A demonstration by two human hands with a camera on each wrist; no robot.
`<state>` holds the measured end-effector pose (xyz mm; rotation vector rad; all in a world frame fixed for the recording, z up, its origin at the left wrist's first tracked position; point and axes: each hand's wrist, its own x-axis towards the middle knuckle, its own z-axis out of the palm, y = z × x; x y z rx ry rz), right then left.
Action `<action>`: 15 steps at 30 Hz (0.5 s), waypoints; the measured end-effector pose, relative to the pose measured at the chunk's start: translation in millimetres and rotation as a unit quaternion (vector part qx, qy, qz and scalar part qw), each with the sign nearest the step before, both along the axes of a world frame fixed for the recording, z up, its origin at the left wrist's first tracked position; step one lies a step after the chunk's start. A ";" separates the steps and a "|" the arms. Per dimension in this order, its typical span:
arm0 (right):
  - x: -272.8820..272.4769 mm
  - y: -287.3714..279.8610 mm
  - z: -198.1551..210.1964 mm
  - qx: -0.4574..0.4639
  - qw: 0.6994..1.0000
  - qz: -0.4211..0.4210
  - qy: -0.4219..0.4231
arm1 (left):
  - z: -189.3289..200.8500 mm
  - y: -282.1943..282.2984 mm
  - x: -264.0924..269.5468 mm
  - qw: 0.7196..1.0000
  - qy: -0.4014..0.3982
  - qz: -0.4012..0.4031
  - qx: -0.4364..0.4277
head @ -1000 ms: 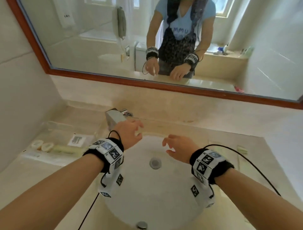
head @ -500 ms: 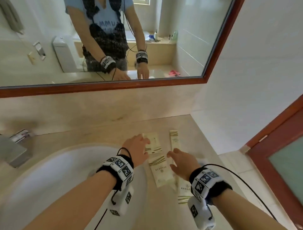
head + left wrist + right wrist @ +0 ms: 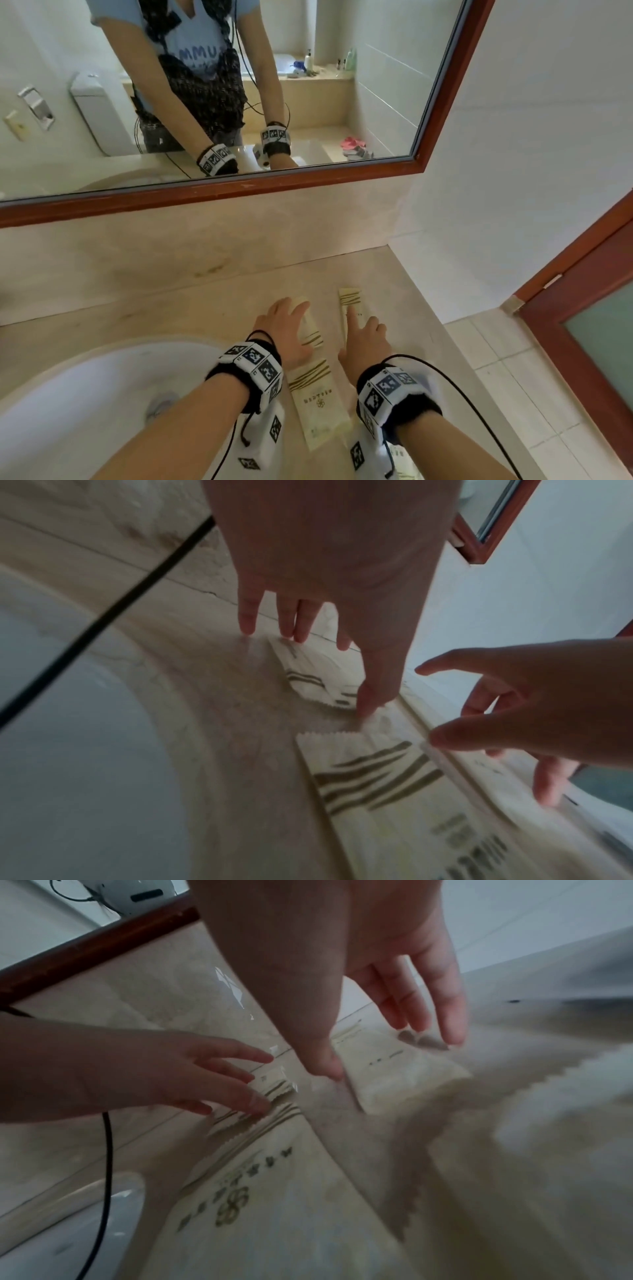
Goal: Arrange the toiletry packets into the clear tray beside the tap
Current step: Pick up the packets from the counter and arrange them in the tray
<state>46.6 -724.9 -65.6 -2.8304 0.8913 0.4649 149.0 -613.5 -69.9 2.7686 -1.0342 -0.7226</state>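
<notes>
toiletry packets [image 3: 317, 404]: cream sachets with olive stripes, flat on the tabletop [image 3: 205, 308] right of the basin [image 3: 68, 411], none lifted. left hand [image 3: 284, 330]: fingers [image 3: 246, 620] spread, tips on the far short packet [image 3: 310, 329], apparently to slide it free. right hand [image 3: 364, 337]: forefinger out along the narrow packet [image 3: 351, 305], thumb apart, no pinch; contact unclear. clear tray: not in view.

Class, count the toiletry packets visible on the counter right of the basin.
4: one under the left hand, one under the right hand, one between the wrists, one partly hidden below the right wrist.
</notes>
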 end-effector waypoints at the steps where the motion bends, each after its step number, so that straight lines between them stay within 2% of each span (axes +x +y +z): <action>1: 2.6 -0.9 -0.2 -0.007 1.000 0.001 0.004 | -0.8 -0.6 0.6 1.000 0.002 0.004 -0.005; 9: 15.1 -4.7 -2.2 0.005 0.999 -0.050 0.020 | 4.3 0.9 9.4 0.999 -0.032 -0.040 0.005; 15: 17.1 -4.3 -2.6 0.013 0.997 -0.081 0.002 | 4.1 17.3 12.1 0.995 -0.022 0.013 -0.100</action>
